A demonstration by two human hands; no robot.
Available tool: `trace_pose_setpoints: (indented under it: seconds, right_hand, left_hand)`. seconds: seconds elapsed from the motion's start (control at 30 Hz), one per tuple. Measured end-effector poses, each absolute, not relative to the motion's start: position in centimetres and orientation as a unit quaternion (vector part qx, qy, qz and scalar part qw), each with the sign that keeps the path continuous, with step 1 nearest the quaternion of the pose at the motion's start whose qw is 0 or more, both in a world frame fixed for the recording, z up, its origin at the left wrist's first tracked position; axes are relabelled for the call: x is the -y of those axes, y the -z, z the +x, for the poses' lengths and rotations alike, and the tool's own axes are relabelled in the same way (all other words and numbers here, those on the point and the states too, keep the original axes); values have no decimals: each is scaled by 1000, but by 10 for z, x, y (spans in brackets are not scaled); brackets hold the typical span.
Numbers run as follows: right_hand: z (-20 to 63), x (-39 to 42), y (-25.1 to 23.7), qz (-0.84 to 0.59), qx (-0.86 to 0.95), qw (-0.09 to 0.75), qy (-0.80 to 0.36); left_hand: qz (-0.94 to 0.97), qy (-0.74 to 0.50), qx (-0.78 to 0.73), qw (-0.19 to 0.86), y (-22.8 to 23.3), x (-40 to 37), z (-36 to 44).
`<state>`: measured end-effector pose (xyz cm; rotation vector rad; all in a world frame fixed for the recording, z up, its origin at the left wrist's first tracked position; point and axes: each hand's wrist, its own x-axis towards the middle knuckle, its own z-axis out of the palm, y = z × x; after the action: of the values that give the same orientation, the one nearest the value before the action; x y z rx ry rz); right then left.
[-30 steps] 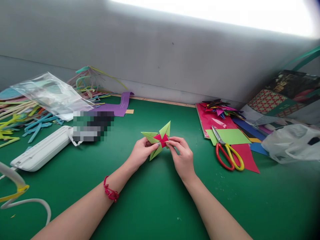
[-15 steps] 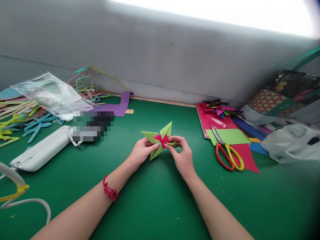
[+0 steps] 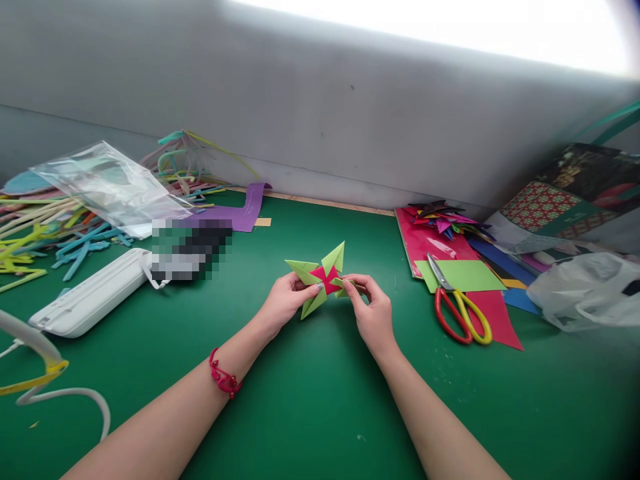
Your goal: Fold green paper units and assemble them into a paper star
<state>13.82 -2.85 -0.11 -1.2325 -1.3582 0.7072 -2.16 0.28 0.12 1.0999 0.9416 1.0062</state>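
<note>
A folded paper star, light green points around a red centre, is held just above the green table in the middle of the view. My left hand pinches its left side, thumb on the red centre. My right hand grips the star's right green point between thumb and fingers, and that point is partly hidden by the fingers. A red bracelet sits on my left wrist.
Red-and-yellow scissors lie on coloured paper sheets at the right, beside a pile of folded stars and a white plastic bag. At left are a white case, a clear bag and several coloured strips.
My right hand has shifted along the star's right point and folded it inward a little. The star and my left hand have barely moved. The camera view nudged slightly.
</note>
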Motion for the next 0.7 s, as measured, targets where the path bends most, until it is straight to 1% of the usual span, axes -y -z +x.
trace_pose_setpoints:
  seconds: [0.7]
  right_hand:
    - [140,26,5,-531,567,555,-299]
  left_hand:
    - [497,-441,-412,623,1,-2,-21]
